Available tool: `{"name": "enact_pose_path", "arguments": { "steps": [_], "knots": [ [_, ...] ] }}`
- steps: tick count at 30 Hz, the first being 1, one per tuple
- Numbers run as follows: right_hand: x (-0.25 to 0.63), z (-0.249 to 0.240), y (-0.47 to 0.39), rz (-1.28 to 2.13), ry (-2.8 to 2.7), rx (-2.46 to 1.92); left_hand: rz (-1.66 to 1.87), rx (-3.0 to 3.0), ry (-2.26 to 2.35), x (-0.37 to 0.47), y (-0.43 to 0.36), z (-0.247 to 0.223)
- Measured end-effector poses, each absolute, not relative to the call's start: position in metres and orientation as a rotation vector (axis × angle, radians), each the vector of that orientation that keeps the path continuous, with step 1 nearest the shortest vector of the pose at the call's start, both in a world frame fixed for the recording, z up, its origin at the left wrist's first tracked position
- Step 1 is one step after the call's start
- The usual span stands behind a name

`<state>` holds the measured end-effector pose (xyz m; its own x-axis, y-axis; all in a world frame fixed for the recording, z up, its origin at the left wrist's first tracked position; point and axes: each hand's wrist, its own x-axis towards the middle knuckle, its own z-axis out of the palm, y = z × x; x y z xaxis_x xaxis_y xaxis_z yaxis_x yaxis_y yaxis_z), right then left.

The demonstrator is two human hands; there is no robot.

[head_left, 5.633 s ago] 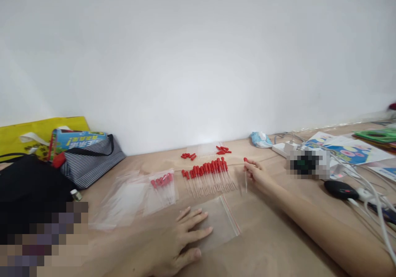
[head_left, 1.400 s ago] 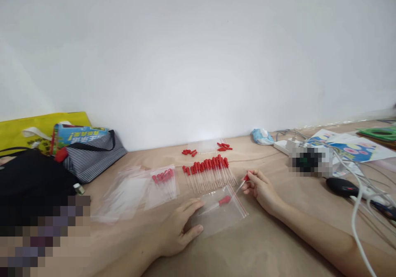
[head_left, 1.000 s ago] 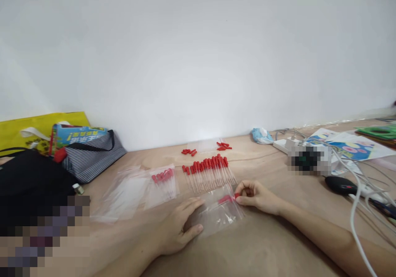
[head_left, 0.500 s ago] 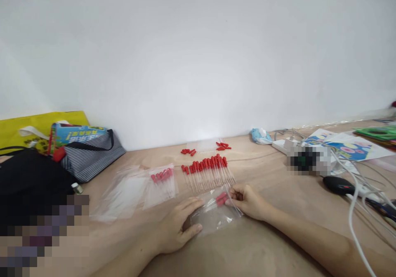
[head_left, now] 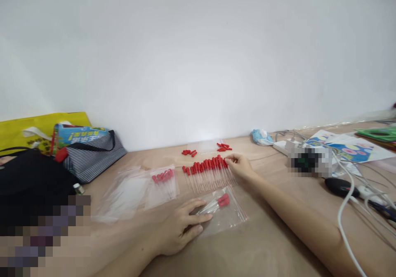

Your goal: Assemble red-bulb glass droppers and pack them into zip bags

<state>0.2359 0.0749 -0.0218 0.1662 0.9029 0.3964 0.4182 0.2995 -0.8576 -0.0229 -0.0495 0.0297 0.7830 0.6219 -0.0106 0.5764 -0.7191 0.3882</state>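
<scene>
A clear zip bag (head_left: 221, 219) lies flat on the table with a few red-bulbed droppers (head_left: 223, 200) inside. My left hand (head_left: 182, 227) rests on its left edge, fingers spread. Behind the bag, several droppers (head_left: 206, 167) lie side by side in a row, red bulbs away from me and clear tubes towards me. At the right end of that row my right hand (head_left: 239, 165) has thumb and finger closed on the bulb of a dropper (head_left: 225, 161). To the left is a filled zip bag (head_left: 161, 184) of droppers, beside a stack of clear bags (head_left: 123, 192).
Loose red bulbs (head_left: 188, 152) and more red bulbs (head_left: 223, 147) lie near the wall. A striped bag (head_left: 95, 153) and a black bag (head_left: 34, 178) stand at left, by a small bottle (head_left: 78, 188). At right are cables (head_left: 345, 223), a black mouse (head_left: 340, 187) and a blue mask (head_left: 261, 136).
My right hand has let go of the clear bag's edge and moved back to the right end of the dropper row. My left hand stays on the bag.
</scene>
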Motion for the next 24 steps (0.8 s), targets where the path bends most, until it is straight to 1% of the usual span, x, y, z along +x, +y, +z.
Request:
{"name": "enact_pose_path", "arguments": {
  "steps": [6,12,18,24],
  "knots": [
    [0.223,-0.023,0.114,0.52,-1.404,-1.345,0.166,2.585,0.909,-0.025,-0.049,0.03],
    [0.217,-0.024,0.122,0.649,-1.363,-1.292,0.167,2.599,0.891,-0.027,-0.048,0.027],
    [0.215,-0.005,0.107,0.827,-1.229,-1.146,0.177,2.591,0.888,-0.025,-0.049,0.029],
    [0.23,0.011,0.065,0.945,-1.109,-1.014,0.215,2.611,0.863,-0.025,-0.047,0.028]
  ]
}}
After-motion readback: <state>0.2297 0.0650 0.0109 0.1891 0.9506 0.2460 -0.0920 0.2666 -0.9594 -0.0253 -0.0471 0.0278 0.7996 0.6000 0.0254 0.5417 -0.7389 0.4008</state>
